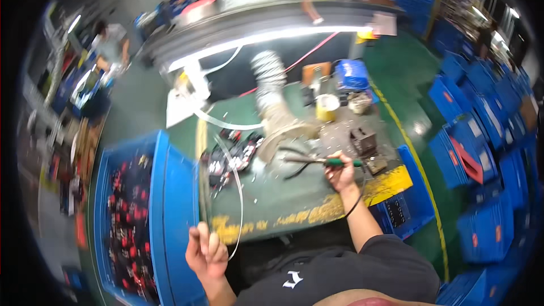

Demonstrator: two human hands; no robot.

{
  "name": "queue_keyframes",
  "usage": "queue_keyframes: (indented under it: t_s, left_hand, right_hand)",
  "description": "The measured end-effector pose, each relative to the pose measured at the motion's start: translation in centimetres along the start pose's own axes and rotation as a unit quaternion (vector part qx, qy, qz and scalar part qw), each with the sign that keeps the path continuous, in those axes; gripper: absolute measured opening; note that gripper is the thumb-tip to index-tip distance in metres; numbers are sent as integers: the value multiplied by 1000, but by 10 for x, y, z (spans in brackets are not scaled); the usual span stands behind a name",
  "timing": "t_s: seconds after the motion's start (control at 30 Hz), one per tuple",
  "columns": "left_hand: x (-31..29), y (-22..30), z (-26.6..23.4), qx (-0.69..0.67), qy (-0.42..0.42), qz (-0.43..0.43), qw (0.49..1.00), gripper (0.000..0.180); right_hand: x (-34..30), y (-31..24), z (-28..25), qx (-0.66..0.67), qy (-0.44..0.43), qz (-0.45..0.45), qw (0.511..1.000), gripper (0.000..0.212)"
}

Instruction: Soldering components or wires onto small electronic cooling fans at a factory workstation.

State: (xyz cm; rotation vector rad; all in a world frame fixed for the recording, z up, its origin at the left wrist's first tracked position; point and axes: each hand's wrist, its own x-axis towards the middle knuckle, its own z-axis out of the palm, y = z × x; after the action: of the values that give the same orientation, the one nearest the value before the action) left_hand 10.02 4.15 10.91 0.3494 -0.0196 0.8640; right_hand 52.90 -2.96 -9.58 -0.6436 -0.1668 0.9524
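Our right hand (pixel 342 178) wraps its fingers around a green-handled tool (pixel 331 162), held above the worn green workbench (pixel 272 198) near the flared foot of a silvery duct (pixel 271 90). Off the bench's near left corner, beside a blue bin (pixel 177 215), our left hand (pixel 207 253) curls its fingers; we cannot tell whether they grip the thin white cord (pixel 240 198).

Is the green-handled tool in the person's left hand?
No, the right hand holds the green-handled tool over the bench, while the left hand is apart from it, near the large blue bin.
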Motion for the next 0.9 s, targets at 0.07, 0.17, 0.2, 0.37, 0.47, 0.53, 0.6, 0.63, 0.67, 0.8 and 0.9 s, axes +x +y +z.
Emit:
queue_keyframes:
  t_s: [0.07,0.17,0.2,0.37,0.47,0.53,0.6,0.63,0.67,0.8,0.9]
  left_hand:
    - [12,-2,-6,14,-6,-20,1000,33]
    - [26,-1,-19,32,-21,-45,998,35]
    - [28,0,-21,52,-18,-44,998,37]
    - [25,11,-22,37,45,-32,998,44]
    - [18,11,1,97,-41,-101,989,22]
    - [7,14,-2,87,-8,-93,992,22]
    - [1,13,3,97,-7,-79,992,22]
    - [-1,16,6,97,-17,-103,990,20]
    - [-3,19,7,127,-10,-117,985,20]
    - [-11,39,3,281,48,-160,945,24]
    - [-16,60,-11,397,162,-176,886,21]
  right_hand:
    - [1,-1,-2,-6,-36,7,999,36]
    - [-4,-9,-3,-13,-64,2,998,36]
    - [-6,-9,-4,1,-67,5,998,38]
    - [-7,-9,4,-11,-68,7,998,39]
    - [-11,-13,5,-27,-66,11,997,40]
    - [-13,-18,-1,-6,-78,8,997,37]
    - [-11,-16,-3,-8,-64,11,998,37]
    - [-11,-13,-1,-13,-56,21,998,37]
    - [-10,-11,0,-19,-60,25,998,37]
    - [-6,-5,7,-30,-75,35,996,38]
    - [-2,-4,1,-31,-43,46,998,37]
